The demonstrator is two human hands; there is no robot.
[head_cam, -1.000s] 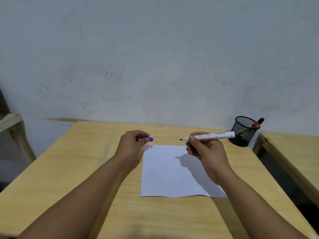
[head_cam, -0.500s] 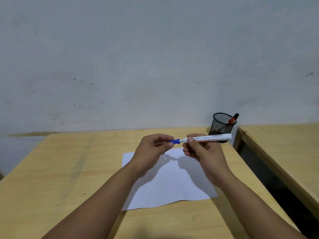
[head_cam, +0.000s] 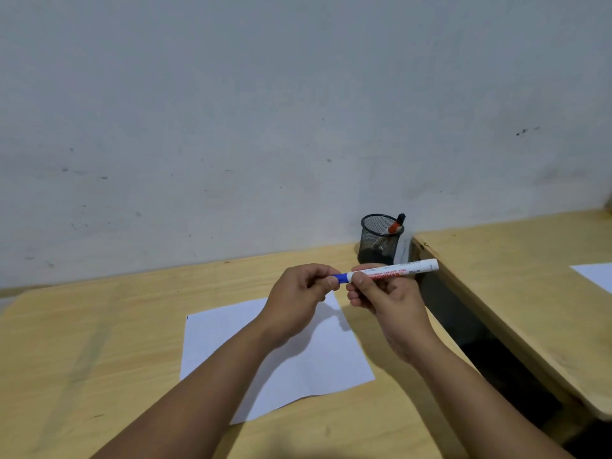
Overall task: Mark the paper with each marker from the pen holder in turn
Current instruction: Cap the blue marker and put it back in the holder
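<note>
A white sheet of paper (head_cam: pixel 308 359) lies on the wooden table (head_cam: pixel 82 342) beneath my hands. My right hand (head_cam: pixel 384 293) grips the white barrel of a marker (head_cam: pixel 397 271) held level above the paper's far edge. My left hand (head_cam: pixel 301 293) pinches the blue cap (head_cam: pixel 339 278), which sits on the marker's left end. A black mesh pen holder (head_cam: pixel 379 240) stands at the table's far right corner, just beyond my right hand. Inside it lean a red-capped marker (head_cam: pixel 394 227) and a black-capped one (head_cam: pixel 401 217).
A second wooden table (head_cam: pixel 516 293) stands to the right across a dark gap (head_cam: pixel 463 329), with another white sheet (head_cam: pixel 596 276) on it. A grey wall (head_cam: pixel 298 111) runs right behind both tables.
The blue cap in my left hand has come from apart at the left onto the marker's tip. Both hands have drawn together, and the view has swung to the right.
</note>
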